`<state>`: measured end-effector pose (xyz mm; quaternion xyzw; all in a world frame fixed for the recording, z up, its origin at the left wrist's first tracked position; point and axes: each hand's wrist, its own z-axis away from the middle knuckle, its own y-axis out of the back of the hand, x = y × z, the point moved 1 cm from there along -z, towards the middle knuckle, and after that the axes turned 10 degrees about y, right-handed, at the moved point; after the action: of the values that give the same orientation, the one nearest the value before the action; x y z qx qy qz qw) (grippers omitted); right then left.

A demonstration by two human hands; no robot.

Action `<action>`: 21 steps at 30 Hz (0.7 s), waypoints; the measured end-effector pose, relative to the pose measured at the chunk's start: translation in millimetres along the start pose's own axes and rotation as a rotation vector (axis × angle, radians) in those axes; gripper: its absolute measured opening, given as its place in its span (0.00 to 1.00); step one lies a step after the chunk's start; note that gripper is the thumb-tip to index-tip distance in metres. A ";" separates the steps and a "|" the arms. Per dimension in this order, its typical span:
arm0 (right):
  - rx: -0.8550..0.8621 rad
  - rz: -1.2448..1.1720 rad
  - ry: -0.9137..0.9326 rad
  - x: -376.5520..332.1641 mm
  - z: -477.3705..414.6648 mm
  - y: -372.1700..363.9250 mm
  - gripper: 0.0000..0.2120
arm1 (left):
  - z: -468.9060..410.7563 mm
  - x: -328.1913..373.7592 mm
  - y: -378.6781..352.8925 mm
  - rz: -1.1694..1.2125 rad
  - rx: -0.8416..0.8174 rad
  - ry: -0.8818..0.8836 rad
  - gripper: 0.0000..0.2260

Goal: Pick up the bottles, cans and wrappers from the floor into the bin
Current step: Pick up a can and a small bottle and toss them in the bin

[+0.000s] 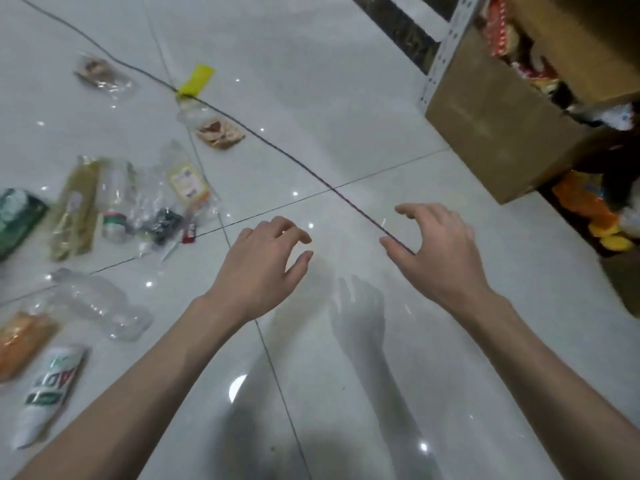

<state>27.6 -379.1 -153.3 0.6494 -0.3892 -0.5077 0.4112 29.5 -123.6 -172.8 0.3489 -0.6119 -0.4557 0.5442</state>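
Observation:
Litter lies on the white tiled floor at the left. A clear plastic bottle [100, 303] lies on its side, with a white can [48, 393] below it and an orange wrapper [20, 341] beside it. Further up are clear wrappers [187, 181], a small bottle [114, 209], a tan packet [74, 209], a green pack [17, 216] and a snack bag [218, 131]. My left hand [259, 268] and my right hand [436, 251] hover over bare floor, fingers spread and curled, both holding nothing. No bin is clearly in view.
A thin dark cable [277, 150] runs across the floor, held by yellow tape [195, 79]. A cardboard box [502, 119] filled with colourful items sits on a metal shelf [446, 46] at the right. Another wrapper [102, 76] lies at the far left.

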 end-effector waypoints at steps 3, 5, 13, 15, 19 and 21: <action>-0.057 -0.054 0.126 -48.6 -18.0 -36.5 0.22 | 39.3 -51.7 4.1 -0.008 0.018 0.148 0.13; -0.104 -0.080 0.210 -80.6 -23.9 -59.9 0.23 | 68.6 -82.6 5.1 -0.012 0.028 0.241 0.13; -0.344 -0.113 0.527 -205.5 -8.1 -147.8 0.24 | 205.0 -170.0 -4.6 0.028 0.088 0.604 0.14; -0.386 -0.121 0.600 -235.3 1.0 -165.2 0.24 | 235.8 -184.6 -6.3 0.017 0.097 0.675 0.13; -0.438 -0.136 0.719 -283.5 18.8 -194.5 0.24 | 286.8 -208.2 -9.1 0.012 0.146 0.821 0.12; -0.468 -0.133 0.788 -308.2 30.2 -211.6 0.25 | 313.6 -219.1 -12.0 0.011 0.161 0.914 0.13</action>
<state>-39.4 -22.9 -249.8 0.7062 -0.0359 -0.3217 0.6297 -243.9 130.4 -257.9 0.5518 -0.3449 -0.2032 0.7316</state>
